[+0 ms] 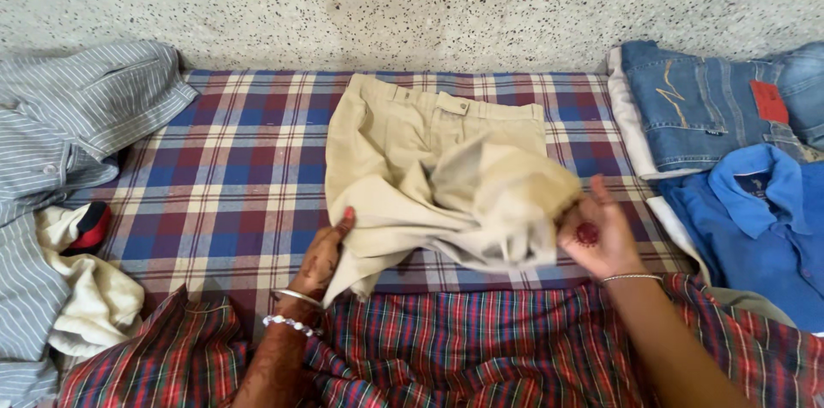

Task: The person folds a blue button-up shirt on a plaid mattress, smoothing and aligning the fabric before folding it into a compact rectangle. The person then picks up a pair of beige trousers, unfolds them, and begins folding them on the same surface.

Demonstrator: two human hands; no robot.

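Red plaid cloth [481,348], checked bedsheet [232,176], speckled wall [386,13].

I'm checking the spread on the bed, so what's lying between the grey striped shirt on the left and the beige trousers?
Only bare checked bedsheet lies between the striped shirt and the beige trousers; nothing rests on that stretch in the head view.

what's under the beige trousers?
The beige trousers lie on a plaid sheet, which shows all around them. The left hand and right hand grip their near edge. Anything beneath the folds is covered.
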